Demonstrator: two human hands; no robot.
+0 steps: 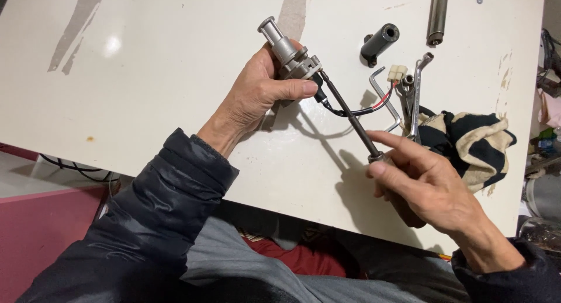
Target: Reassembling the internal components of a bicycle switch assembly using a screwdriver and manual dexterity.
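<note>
White, scuffed tabletop (146,92) fills the view, its paint worn through in grey streaks, with pink furniture at the lower left.

Left hand (257,95) is closed around a grey cast-metal cylindrical part with a flanged round end (287,50), thumb pressed across its lower body and the flanged end pointing up and away. Black and red wires (356,109) trail from the part's underside to a small white plastic connector (398,72) lying on the table.

Right hand (421,183) grips the handle end of a long dark steel screwdriver shaft (349,115), forefinger stretched along it, the other fingers curled about the handle, which is mostly hidden. The tip meets the metal part just beside the left thumb; whether it sits in a screw head cannot be told.

To do this well, as I judge it, the shaft should stay in line with the fastener, the left grip firm so the part does not twist, and the wires kept away from the tip.

Nearby lie a bent steel hex key (385,95), chrome spanners (414,89), a short black tube (380,41), a dark metal rod (437,14) at the top edge, and a striped black-and-cream cloth (473,142).
</note>
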